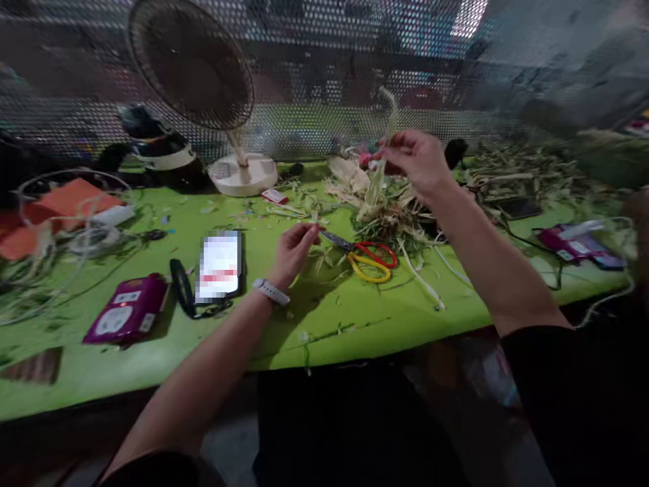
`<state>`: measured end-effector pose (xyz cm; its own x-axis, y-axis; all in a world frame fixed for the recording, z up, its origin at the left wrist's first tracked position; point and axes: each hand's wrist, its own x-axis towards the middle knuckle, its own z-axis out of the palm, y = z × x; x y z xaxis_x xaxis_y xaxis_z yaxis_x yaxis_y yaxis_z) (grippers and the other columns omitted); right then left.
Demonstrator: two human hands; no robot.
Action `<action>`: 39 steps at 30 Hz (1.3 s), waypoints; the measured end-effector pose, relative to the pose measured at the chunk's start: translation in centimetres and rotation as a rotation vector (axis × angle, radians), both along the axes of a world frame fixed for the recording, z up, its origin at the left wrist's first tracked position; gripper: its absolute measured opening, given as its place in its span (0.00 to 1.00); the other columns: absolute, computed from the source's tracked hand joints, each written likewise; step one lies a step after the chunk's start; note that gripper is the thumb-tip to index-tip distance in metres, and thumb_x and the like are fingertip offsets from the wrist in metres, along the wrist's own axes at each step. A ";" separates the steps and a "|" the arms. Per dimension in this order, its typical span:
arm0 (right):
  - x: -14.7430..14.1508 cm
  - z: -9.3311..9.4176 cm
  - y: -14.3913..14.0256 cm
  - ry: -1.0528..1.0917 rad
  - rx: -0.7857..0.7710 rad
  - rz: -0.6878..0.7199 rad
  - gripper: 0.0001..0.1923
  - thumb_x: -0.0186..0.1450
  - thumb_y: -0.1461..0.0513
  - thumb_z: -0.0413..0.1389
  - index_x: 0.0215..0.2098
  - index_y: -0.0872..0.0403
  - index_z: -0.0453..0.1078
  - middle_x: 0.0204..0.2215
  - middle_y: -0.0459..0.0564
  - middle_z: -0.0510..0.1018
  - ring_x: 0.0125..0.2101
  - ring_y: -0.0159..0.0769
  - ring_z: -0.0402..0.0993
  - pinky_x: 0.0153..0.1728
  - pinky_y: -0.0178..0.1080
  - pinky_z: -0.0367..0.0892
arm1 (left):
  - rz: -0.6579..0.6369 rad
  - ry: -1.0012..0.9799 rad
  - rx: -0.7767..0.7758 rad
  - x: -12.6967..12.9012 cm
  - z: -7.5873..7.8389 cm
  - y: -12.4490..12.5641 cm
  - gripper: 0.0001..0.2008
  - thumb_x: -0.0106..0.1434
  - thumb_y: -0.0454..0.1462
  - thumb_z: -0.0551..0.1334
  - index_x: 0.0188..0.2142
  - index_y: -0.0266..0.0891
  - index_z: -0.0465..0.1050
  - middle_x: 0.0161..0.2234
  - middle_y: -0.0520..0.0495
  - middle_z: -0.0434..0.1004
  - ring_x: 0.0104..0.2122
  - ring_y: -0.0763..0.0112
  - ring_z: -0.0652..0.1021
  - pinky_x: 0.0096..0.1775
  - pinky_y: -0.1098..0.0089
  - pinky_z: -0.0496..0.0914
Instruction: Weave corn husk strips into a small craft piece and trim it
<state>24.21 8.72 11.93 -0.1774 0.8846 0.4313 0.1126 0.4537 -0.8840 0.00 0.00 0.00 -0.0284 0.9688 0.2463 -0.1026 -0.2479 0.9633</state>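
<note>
My right hand is raised over the back of the table, its fingers pinched on a pale, translucent strip of corn husk. The strip sticks up above the fingers and hangs down below them. Lower and to the left, my left hand is closed in a pinch close above the table; a tiny pale tip shows at the fingertips, too small to name. Scissors with one red and one yellow handle lie by the left fingertips, blades toward them. Behind the scissors sits a heap of dry husks and fibres.
A fan stands at the back left before a perforated metal screen. Left on the green tabletop are a phone, a purple device and tangled cords. More dry fibres and another purple device lie right.
</note>
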 end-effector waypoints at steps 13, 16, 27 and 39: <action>-8.2 -7.8 -6.9 0.039 -0.121 0.153 0.21 0.50 0.47 0.66 0.24 0.54 0.67 0.22 0.44 0.72 0.26 0.30 0.69 0.29 0.36 0.70 | -0.190 -0.116 -0.211 1.5 1.4 -1.8 0.16 0.57 0.45 0.67 0.34 0.34 0.73 0.33 0.44 0.82 0.32 0.70 0.82 0.37 0.69 0.76; -8.2 -8.8 -6.9 0.020 -0.126 0.138 0.21 0.54 0.47 0.63 0.21 0.54 0.65 0.20 0.43 0.68 0.24 0.29 0.66 0.27 0.36 0.66 | -0.188 -0.099 -0.200 1.6 1.1 -1.7 0.15 0.58 0.45 0.67 0.33 0.34 0.72 0.31 0.46 0.81 0.30 0.72 0.81 0.36 0.70 0.76; -6.8 -9.4 -4.2 0.212 -0.185 -0.008 0.22 0.58 0.43 0.57 0.31 0.51 0.63 0.28 0.47 0.71 0.31 0.34 0.72 0.33 0.40 0.71 | -0.351 0.019 -0.203 1.5 1.6 -2.6 0.17 0.55 0.46 0.69 0.32 0.33 0.72 0.31 0.45 0.81 0.31 0.72 0.81 0.38 0.69 0.77; -6.1 -9.4 -2.8 0.192 -0.106 -0.152 0.26 0.61 0.37 0.48 0.32 0.50 0.62 0.23 0.43 0.68 0.23 0.28 0.65 0.24 0.34 0.65 | -0.547 0.109 -0.203 1.4 2.0 -3.4 0.18 0.52 0.46 0.70 0.31 0.33 0.72 0.33 0.42 0.83 0.34 0.69 0.82 0.35 0.71 0.77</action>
<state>18.08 5.88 2.49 0.0371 0.9367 0.3481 -0.0020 0.3484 -0.9373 1.42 -3.36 2.00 0.5036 0.8635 0.0282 -0.0616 0.0034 0.9981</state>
